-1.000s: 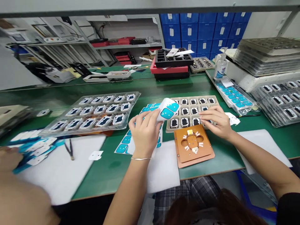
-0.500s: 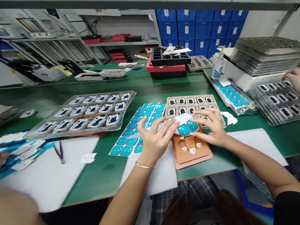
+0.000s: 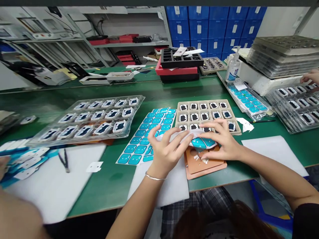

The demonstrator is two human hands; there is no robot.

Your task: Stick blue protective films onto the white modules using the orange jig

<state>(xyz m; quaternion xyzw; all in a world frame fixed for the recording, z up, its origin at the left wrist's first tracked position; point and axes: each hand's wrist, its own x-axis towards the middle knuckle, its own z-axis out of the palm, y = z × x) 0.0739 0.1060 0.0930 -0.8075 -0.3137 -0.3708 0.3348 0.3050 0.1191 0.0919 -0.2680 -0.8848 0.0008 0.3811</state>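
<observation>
A small sheet of blue stickers (image 3: 198, 142) is bent between my two hands, just above an orange fixture (image 3: 196, 170). My left hand (image 3: 167, 151) grips the sheet's white edge from the left, fingers curled over it. On the other side my right hand (image 3: 221, 141) has its fingers on the top of the sheet, with the thumb underneath near a sticker that hangs partly off the backing. Small white pieces stick out on the fixture below. Behind my hands stands a beige tray (image 3: 177, 116) of white-framed black parts. Larger sheets of blue stickers (image 3: 136, 149) lie left of my left hand.
A clear tray (image 3: 134, 124) of white-framed parts stands at left, with tweezers (image 3: 65, 162) on a white foam sheet nearby. At right are a pump bottle (image 3: 232, 71), bagged blue stickers (image 3: 249, 101) and stacked clear trays (image 3: 281, 59). Another person's hand (image 3: 310, 77) is at far right.
The sticker sheet has tipped and come down closer to the fixture, and one sticker now hangs partly off it. My right thumb has moved lower, under the sheet.
</observation>
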